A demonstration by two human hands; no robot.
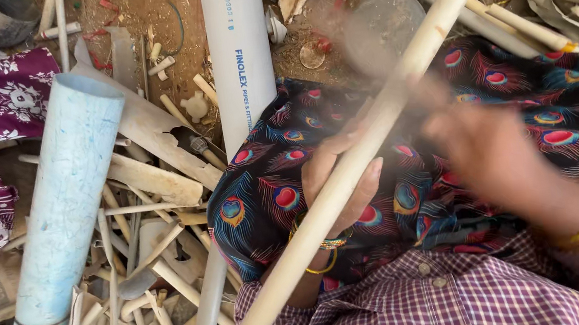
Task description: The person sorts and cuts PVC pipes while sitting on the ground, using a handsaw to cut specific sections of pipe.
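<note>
Head view looks down on a person sitting among pipe scraps. Left hand [341, 177] has its fingers wrapped around a long cream pipe [376, 126] that slants from near left to far right across a lap covered in peacock-feather cloth [263, 189]. Right hand [491, 155] is blurred just right of the pipe; whether its fingers are apart or closed, I cannot tell. A wide pale blue pipe [66, 203] lies at left, and a white pipe [238, 48] lies farther off.
</note>
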